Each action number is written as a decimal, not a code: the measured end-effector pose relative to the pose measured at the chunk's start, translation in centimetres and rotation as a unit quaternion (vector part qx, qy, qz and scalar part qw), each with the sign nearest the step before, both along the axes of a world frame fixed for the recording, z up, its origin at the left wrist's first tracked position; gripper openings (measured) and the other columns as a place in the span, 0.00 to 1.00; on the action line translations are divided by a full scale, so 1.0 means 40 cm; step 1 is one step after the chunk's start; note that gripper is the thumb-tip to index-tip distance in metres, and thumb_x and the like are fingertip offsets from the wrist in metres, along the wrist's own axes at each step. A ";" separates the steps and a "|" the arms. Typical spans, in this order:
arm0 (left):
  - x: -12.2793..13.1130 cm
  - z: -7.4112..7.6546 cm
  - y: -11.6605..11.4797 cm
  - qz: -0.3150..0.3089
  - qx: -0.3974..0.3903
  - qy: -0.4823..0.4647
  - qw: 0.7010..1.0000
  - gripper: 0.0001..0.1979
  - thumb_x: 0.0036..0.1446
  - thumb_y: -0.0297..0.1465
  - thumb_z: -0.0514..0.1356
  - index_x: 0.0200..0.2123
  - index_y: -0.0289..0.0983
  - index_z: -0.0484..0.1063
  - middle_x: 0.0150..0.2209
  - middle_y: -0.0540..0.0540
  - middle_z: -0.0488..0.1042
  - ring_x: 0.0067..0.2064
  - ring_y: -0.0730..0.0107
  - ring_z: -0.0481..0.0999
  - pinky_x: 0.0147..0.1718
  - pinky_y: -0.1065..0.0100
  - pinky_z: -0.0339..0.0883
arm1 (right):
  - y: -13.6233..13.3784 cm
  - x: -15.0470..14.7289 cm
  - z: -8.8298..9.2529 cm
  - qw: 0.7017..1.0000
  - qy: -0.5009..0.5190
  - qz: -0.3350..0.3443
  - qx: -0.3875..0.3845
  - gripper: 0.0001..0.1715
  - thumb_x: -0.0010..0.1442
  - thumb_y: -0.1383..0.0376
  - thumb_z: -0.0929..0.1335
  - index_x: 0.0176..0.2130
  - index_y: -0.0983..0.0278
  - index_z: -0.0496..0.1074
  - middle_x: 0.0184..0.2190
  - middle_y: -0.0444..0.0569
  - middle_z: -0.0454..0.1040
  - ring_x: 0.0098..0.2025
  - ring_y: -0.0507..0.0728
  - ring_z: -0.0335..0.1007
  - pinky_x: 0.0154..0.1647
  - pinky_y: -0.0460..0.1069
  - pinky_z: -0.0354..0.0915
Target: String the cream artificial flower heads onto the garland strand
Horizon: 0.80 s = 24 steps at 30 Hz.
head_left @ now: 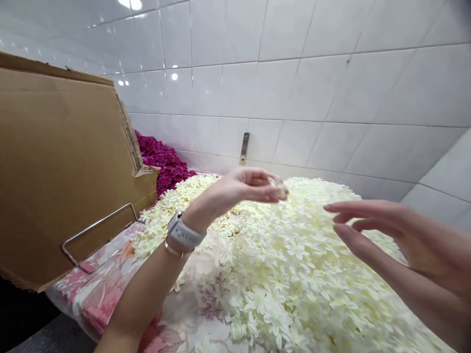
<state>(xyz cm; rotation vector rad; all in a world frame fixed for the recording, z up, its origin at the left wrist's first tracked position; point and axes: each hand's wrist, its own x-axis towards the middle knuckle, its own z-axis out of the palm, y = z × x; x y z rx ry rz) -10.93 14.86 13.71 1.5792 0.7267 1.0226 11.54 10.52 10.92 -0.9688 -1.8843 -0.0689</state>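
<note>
My left hand [241, 187] is raised over a broad heap of cream-white flower heads [294, 255]. Its fingertips pinch a small white flower [280, 188], slightly blurred and partly covered by the fingers. A white watch band [186, 234] and a thin bracelet circle that wrist. My right hand [401, 240] hovers above the heap's right side, thumb and fingers apart, holding nothing. The two hands do not touch. Beneath the flowers lies a pink floral-patterned cloth [110, 289].
A large cardboard sheet [62, 162] stands upright at the left, with a bent metal wire frame [99, 225] before it. Behind it is a pile of magenta flowers [160, 159]. White tiled walls [312, 88] close off the back and right, with a metal bracket [245, 147] low in the middle.
</note>
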 end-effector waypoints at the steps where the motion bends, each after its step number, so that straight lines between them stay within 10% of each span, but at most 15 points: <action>1: 0.033 -0.002 -0.024 -0.010 0.000 -0.003 1.000 0.07 0.49 0.24 0.63 0.34 0.32 0.74 0.33 0.44 0.77 0.37 0.69 0.76 0.42 0.61 0.67 | 0.005 0.006 0.009 0.999 0.006 0.028 -0.030 0.14 0.53 0.52 0.68 0.38 0.55 0.72 0.33 0.43 0.75 0.29 0.51 0.72 0.23 0.42 0.68; 10: 0.125 -0.021 -0.079 0.004 0.025 -0.003 1.000 0.03 0.48 0.28 0.64 0.29 0.35 0.77 0.30 0.49 0.77 0.35 0.74 0.75 0.37 0.73 0.68 | 0.033 0.027 0.049 0.917 0.117 0.262 -0.276 0.10 0.53 0.60 0.71 0.34 0.63 0.68 0.32 0.45 0.69 0.33 0.51 0.70 0.30 0.45 0.70; 16: 0.152 -0.028 -0.082 0.091 0.049 0.003 0.995 0.02 0.49 0.27 0.64 0.27 0.34 0.77 0.26 0.49 0.77 0.30 0.74 0.76 0.32 0.75 0.70 | 0.044 0.030 0.047 0.914 0.116 0.280 -0.269 0.06 0.56 0.64 0.68 0.33 0.64 0.67 0.30 0.46 0.71 0.34 0.52 0.71 0.33 0.46 0.69; 24: 0.189 -0.072 -0.090 0.269 0.282 0.085 0.917 0.03 0.50 0.25 0.61 0.28 0.34 0.75 0.27 0.48 0.77 0.29 0.72 0.75 0.32 0.72 0.69 | 0.065 -0.017 -0.003 0.961 0.159 0.184 -0.136 0.03 0.52 0.71 0.64 0.29 0.64 0.63 0.25 0.43 0.66 0.28 0.50 0.64 0.24 0.45 0.60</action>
